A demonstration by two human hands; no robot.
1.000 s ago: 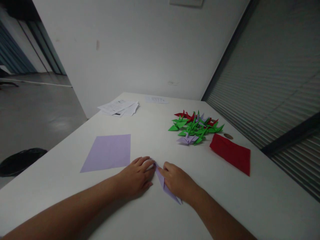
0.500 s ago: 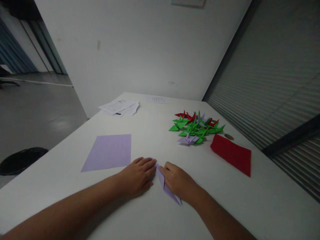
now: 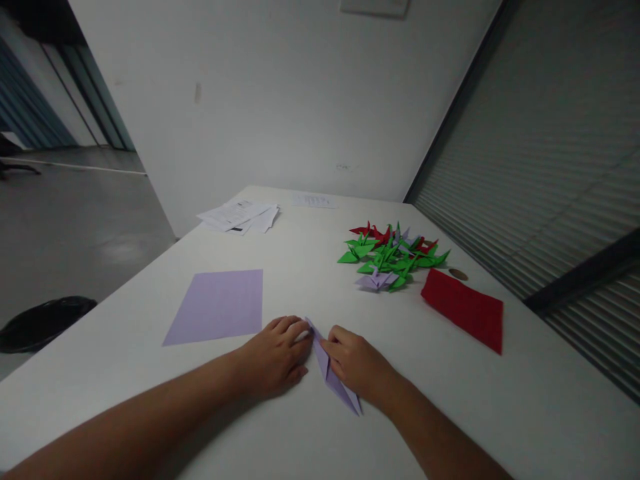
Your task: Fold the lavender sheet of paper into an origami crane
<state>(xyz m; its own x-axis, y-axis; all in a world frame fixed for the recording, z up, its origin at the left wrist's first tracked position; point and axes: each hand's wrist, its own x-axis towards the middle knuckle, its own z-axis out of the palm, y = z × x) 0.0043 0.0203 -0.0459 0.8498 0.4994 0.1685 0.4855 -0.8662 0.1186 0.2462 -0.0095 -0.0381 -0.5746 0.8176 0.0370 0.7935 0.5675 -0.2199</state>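
Note:
A narrow, long-pointed piece of folded purple origami paper (image 3: 342,392) lies slantwise on the white table between my hands. My left hand (image 3: 277,357) rests palm down at its upper left, fingers stretched and fingertips touching the paper's edge. From the other side, my right hand (image 3: 357,363) has its fingers curled in and pressed against the paper, covering part of its right edge. A flat purple paper sheet (image 3: 220,303) lies beyond my left hand. Farther back on the right sits a pile of folded paper cranes (image 3: 387,253) in green, red and purple.
A red stack of paper (image 3: 465,308) lies at the right, with a small brown round object (image 3: 458,274) behind it. Printed white sheets (image 3: 237,215) are at the back left. Blinds (image 3: 550,153) line the right side; a black-lined bin (image 3: 43,323) stands on the floor at left.
My left fingertips have drawn back slightly from the folded paper's upper tip, which now shows. The paper's lower end has shifted a little toward me and left. My right hand stays nearly in place.

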